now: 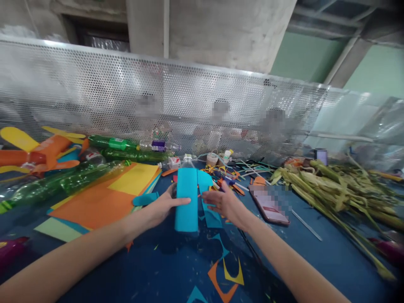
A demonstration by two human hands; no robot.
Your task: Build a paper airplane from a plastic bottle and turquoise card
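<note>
A clear plastic bottle [187,160] stands upright in the middle, with a blue paper sheet [187,210] around its front. My left hand [167,206] grips the wrapped bottle from the left, its thumb across the paper. Just right of it, my right hand [225,204] has its fingers spread and holds nothing. Between my right hand and the bottle, a rounded blue paper piece [205,179] and another blue strip [212,216] show. A blue rounded piece [145,199] lies left of my left hand.
Orange and yellow sheets [94,206] and green bottles [78,179] lie left, beside an orange-and-yellow paper flower [47,153]. A phone [269,205] and dried husks [331,189] are right. Paper scraps [233,271] lie in front. A perforated metal panel [189,97] stands behind.
</note>
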